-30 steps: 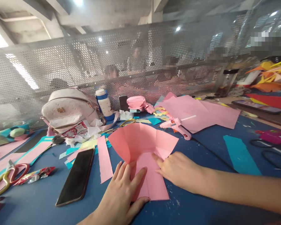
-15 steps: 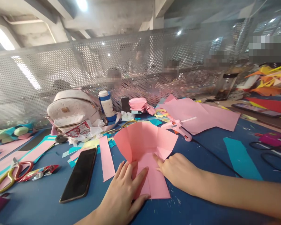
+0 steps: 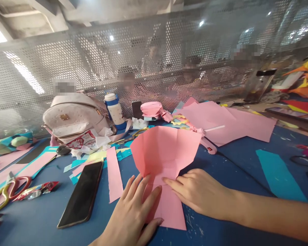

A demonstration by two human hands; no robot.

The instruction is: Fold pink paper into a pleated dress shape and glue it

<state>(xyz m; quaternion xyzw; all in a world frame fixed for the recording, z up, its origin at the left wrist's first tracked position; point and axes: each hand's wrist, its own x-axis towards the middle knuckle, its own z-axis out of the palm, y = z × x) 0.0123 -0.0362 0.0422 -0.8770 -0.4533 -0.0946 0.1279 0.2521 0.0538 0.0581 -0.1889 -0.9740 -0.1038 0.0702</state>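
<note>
A creased pink paper (image 3: pixel 166 150) stands flared at its far end and lies flat toward me on the blue table. My left hand (image 3: pixel 136 208) rests with spread fingers on its near left part, fingertips on the paper. From the right, my right hand (image 3: pixel 197 191) touches the middle of the paper near a cross crease, index finger stretched out and the other fingers bent. Just left of the paper lies a narrow pink strip (image 3: pixel 114 176). A pink glue gun (image 3: pixel 206 141) lies behind it on the right.
A black phone (image 3: pixel 82 194), scissors (image 3: pixel 9 191) and a red wrapper (image 3: pixel 38 191) lie left. Behind are a backpack (image 3: pixel 74 118), a bottle (image 3: pixel 115 111) and large pink sheets (image 3: pixel 220 119). A teal strip (image 3: pixel 279 174) and the glue gun's cable (image 3: pixel 246 174) lie right.
The flared end of the pink paper stands higher. My right index finger has moved inward and toward me along the paper. The view has shifted slightly.
</note>
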